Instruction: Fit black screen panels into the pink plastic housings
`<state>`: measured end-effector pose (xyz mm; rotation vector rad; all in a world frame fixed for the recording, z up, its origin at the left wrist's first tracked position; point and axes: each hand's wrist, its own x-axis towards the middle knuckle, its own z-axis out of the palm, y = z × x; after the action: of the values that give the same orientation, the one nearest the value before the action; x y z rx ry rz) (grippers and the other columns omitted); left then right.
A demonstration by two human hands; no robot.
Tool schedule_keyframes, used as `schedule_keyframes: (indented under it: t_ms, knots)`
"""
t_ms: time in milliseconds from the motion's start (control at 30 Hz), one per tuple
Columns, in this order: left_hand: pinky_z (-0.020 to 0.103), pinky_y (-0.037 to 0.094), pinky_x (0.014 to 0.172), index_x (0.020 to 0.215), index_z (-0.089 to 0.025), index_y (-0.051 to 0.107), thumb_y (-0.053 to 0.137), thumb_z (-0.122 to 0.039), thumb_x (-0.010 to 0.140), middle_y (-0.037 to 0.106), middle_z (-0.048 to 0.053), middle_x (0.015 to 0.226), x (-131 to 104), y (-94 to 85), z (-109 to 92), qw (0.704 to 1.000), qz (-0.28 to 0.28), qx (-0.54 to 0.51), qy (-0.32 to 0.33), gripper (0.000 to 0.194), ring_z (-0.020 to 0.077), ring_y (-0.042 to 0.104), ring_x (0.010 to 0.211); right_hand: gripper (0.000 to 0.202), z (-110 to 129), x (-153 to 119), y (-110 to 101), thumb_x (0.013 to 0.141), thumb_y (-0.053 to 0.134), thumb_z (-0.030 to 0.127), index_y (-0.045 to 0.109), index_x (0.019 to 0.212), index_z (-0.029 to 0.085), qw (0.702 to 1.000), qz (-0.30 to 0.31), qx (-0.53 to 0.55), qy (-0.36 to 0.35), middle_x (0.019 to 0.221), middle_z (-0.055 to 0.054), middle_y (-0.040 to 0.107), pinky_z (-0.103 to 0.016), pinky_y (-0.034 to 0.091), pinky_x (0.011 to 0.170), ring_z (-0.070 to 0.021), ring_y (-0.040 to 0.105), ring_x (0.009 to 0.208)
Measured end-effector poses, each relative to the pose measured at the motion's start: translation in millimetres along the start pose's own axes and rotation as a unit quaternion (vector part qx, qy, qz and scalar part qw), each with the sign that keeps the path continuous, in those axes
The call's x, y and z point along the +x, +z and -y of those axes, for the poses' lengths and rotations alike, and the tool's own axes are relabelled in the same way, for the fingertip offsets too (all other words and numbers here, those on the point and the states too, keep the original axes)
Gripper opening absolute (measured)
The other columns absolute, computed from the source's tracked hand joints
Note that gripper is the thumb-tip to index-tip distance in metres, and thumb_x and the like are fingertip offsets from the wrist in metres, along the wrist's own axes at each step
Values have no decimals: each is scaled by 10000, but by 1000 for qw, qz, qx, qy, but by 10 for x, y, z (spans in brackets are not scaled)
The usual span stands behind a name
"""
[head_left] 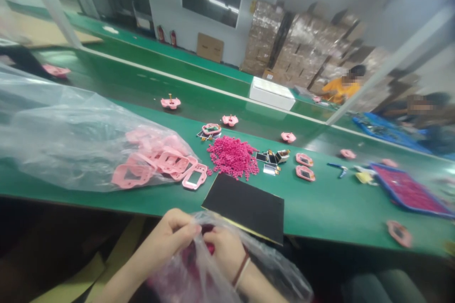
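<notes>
A clear plastic bag [199,274] with dark pink pieces inside hangs in front of the table edge. My left hand [177,232] pinches the bag's rim. My right hand [227,251], with bands on its wrist, is at the bag's opening, its fingers curled and partly inside; what they hold is hidden. Just beyond lies a black board [245,206] at the table's edge. Behind it is a pile of small magenta pieces [232,156]. To the left, pink plastic frames [170,158] spill from a large clear bag [71,137].
Small screens [270,157], pink shells [304,173], a blue tool [338,169] and a blue tray [412,191] of magenta pieces lie to the right. Beyond, pink parts [170,102] sit on a green belt [135,80]. A person in yellow [341,90] is at the far right.
</notes>
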<state>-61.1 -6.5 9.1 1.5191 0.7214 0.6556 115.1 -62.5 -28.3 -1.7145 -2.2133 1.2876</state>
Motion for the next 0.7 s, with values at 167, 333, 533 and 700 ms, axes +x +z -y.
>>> schedule_keyframes:
  t_ms: [167,333,533,700]
  knots:
    - [265,136,446,437,-204,238,538,-484,870,219,-50,402,39,7,-51,994,-78,-50,-54,597,68,186,412,202,18,-307,-343,693,690,431,596,662,255,995,-65,72,-8,748,1,652,-328,483,688,-193,582,716]
    - [258,182,456,449,-213,272,614,-499,818,229,-63,423,142,14,-83,971,-184,-130,-80,579,73,203,429,242,43,-417,-1148,756,642,455,665,743,214,979,-41,189,-61,740,5,676,-258,505,683,-142,613,691]
    - [252,217,472,483,-216,299,667,-536,795,241,-74,439,190,-28,-51,955,-206,-184,-110,579,81,220,444,305,-171,207,-2138,894,500,434,615,801,168,973,-137,178,-58,766,-7,636,-247,498,648,-118,593,686]
    - [264,235,497,471,-219,308,638,-593,791,255,-66,432,178,-15,-60,961,-184,-167,-124,593,88,248,449,345,-385,968,-2493,996,571,475,645,984,139,964,-264,23,40,866,-12,646,-277,533,676,-120,611,726]
